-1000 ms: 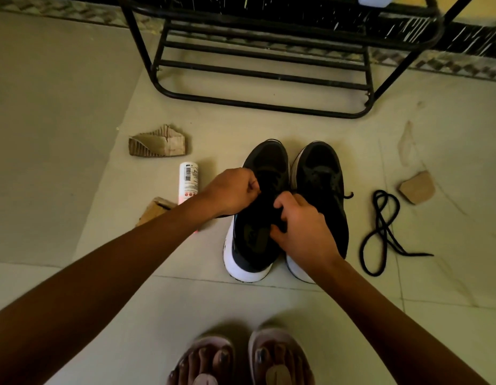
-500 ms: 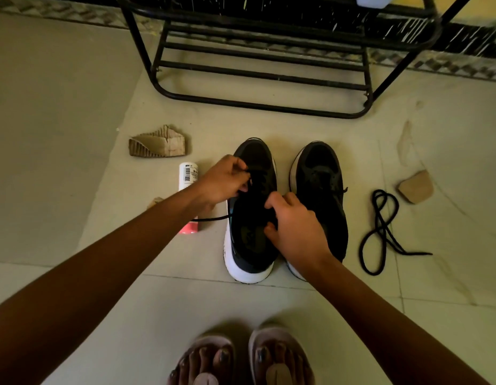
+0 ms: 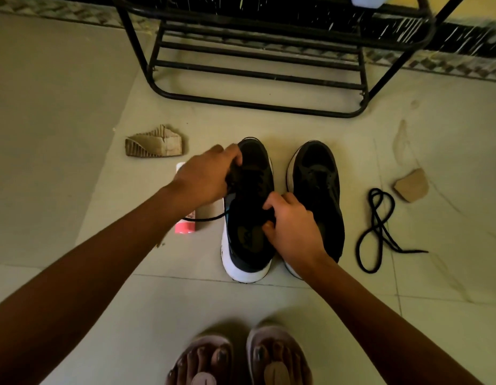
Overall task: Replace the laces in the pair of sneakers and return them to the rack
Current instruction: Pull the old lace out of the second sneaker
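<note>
Sneakers, one pair, black fabric uppers on thick white soles, stood side by side on the pale tiled floor (image 3: 74,112), toes toward the black tubular metal shoe rack (image 3: 258,105), near it but well short of its lowest bar.

Left sneaker (image 3: 249,240): both hands were on it. The person's left hand (image 3: 205,176) lay over the forward lacing area, fingers curled down onto the upper; blur hid exactly what they pinched. A thin black lace strand (image 3: 208,218) trailed from beneath that hand out over the sneaker's left side. The right hand (image 3: 291,226) was closed at the opening, thumb and fingertips pinching the dark edge by the tongue.

Right sneaker (image 3: 316,184): untouched, just beside its partner, its heel hidden behind the right wrist.

Loose black shoelace (image 3: 377,232): lying in open loops on the floor to the right of the pair, apart from it.

White cylindrical bottle with pink end (image 3: 185,227): lying on the floor left of the left sneaker, partly under the left wrist.

Torn corrugated cardboard scrap (image 3: 155,144): on the floor beyond the bottle. Smaller brown cardboard piece (image 3: 410,187): beyond the loose shoelace.

Pale pink sandals (image 3: 277,354), worn on the person's feet, at the near edge of view.
</note>
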{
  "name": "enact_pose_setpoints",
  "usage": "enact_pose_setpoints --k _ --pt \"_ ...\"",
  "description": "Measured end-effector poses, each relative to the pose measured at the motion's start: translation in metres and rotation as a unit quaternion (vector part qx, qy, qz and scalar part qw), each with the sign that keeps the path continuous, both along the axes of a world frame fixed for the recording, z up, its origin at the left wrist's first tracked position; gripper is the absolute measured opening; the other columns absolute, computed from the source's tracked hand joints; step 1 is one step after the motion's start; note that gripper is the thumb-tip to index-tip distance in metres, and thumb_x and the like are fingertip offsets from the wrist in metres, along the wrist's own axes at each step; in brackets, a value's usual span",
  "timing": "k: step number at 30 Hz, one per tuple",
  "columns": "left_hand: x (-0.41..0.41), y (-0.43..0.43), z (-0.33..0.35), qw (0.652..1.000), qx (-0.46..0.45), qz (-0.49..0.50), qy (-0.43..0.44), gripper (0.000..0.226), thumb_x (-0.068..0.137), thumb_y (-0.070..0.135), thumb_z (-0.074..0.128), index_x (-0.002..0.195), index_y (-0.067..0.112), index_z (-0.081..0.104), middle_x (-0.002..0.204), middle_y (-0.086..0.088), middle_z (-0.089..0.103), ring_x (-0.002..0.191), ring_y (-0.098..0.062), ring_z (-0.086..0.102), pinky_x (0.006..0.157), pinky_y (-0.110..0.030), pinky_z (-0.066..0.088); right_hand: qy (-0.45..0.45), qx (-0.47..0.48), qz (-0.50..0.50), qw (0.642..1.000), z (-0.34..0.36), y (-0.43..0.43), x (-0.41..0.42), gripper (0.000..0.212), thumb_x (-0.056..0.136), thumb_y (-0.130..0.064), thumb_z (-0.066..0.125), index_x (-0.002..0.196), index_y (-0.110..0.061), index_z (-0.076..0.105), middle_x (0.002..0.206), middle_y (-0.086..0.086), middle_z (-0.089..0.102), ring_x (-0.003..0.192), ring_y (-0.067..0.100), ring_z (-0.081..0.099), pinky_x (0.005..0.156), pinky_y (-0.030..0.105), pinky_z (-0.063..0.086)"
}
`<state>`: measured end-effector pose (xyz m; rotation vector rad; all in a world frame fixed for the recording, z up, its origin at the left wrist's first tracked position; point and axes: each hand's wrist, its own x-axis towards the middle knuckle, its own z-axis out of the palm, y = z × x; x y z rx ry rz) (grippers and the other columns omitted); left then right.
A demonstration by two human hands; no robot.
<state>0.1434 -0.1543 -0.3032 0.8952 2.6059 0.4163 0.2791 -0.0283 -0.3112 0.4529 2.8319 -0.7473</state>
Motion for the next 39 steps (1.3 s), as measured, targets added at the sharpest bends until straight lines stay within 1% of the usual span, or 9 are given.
enact_pose_setpoints --k 3,5,8,10,15,18,24,30,39 --pt "-0.007 -0.01 -0.002 0.99 0.05 0.046 0.127 0.031 0.081 -0.001 0.055 0.107 0.016 0.054 0.104 -0.007 0.057 0.091 -0.025 0.06 0.072 -0.034 0.05 -0.001 -0.005 -0.006 1.0 0.0 0.001 0.001 0.025 0.091 -0.017 0.057 0.115 -0.019 0.05 0.113 0.005 0.051 0.094 0.024 0.059 0.086 0.033 0.052" --pt "-0.014 -0.017 0.003 0.952 0.233 0.191 -0.055 0.022 0.084 -0.007 0.051 0.091 0.013 0.057 0.091 -0.005 0.063 0.079 -0.015 0.065 0.071 -0.028 0.051 0.001 -0.004 -0.008 1.0 0.0 0.001 0.001 0.025 0.091 -0.017 0.057 0.114 -0.019 0.051 0.112 0.004 0.05 0.092 0.023 0.059 0.085 0.031 0.052" --pt "-0.018 -0.021 0.015 0.694 0.435 0.395 -0.416 0.022 0.095 0.001 0.043 0.081 0.015 0.052 0.059 0.0 0.056 0.05 -0.008 0.062 0.054 -0.023 0.055 -0.001 -0.002 -0.012 1.0 -0.002 0.0 0.0 0.024 0.09 -0.018 0.058 0.113 -0.019 0.05 0.111 0.005 0.05 0.09 0.023 0.059 0.083 0.032 0.053" --pt "-0.022 -0.026 0.015 0.658 0.436 0.422 -0.447 0.022 0.098 0.016 0.043 0.078 0.02 0.049 0.049 0.005 0.039 0.036 -0.005 0.042 0.037 -0.017 0.039 -0.003 0.001 -0.01 1.0 -0.003 0.001 -0.001 0.023 0.09 -0.017 0.057 0.112 -0.018 0.05 0.11 0.005 0.051 0.089 0.024 0.059 0.083 0.034 0.053" --pt "-0.044 -0.062 0.018 0.926 0.16 0.341 0.012 0.016 0.089 0.029 0.061 0.101 0.018 0.059 0.087 -0.001 0.06 0.075 -0.017 0.056 0.065 -0.029 0.044 0.009 -0.008 -0.009 1.0 -0.005 0.005 0.002 0.024 0.089 -0.018 0.06 0.111 -0.018 0.052 0.106 0.004 0.051 0.087 0.021 0.059 0.079 0.032 0.053" --pt "-0.04 -0.069 0.022 0.985 0.008 0.17 -0.025 0.042 0.08 0.021 0.072 0.119 0.017 0.056 0.117 -0.005 0.058 0.107 -0.024 0.055 0.083 -0.027 0.037 0.025 -0.032 -0.015 0.999 -0.008 0.009 0.002 0.021 0.087 -0.026 0.064 0.106 -0.02 0.057 0.09 -0.004 0.053 0.075 0.011 0.055 0.068 0.023 0.049" --pt "0.018 -0.024 0.016 0.989 0.011 0.073 -0.128 0.042 0.07 0.054 0.072 0.096 0.023 0.061 0.093 0.002 0.067 0.089 -0.016 0.061 0.081 -0.029 0.048 0.12 -0.101 -0.052 0.986 -0.005 0.022 -0.012 0.011 0.088 -0.018 0.064 0.099 -0.017 0.065 0.091 -0.007 0.066 0.076 0.001 0.058 0.071 0.011 0.046" --pt "0.049 -0.008 -0.009 0.989 -0.141 -0.027 -0.047 0.06 0.084 0.059 0.055 0.115 0.008 0.054 0.101 -0.011 0.065 0.09 -0.025 0.063 0.075 -0.033 0.05 0.152 -0.103 -0.048 0.982 -0.013 0.024 -0.025 0.02 0.08 -0.015 0.072 0.097 -0.016 0.062 0.091 -0.005 0.071 0.081 0.006 0.066 0.077 0.025 0.055" --pt "0.059 -0.002 -0.019 0.96 -0.046 0.086 -0.261 0.082 0.097 0.021 0.044 0.145 0.011 -0.021 0.067 -0.008 0.062 0.044 -0.017 0.06 0.046 -0.022 0.053 0.119 -0.194 -0.089 0.97 -0.008 0.022 -0.036 0.03 0.084 -0.005 0.062 0.08 -0.025 0.039 0.08 0.004 0.061 0.072 0.008 0.06 0.067 0.013 0.047"
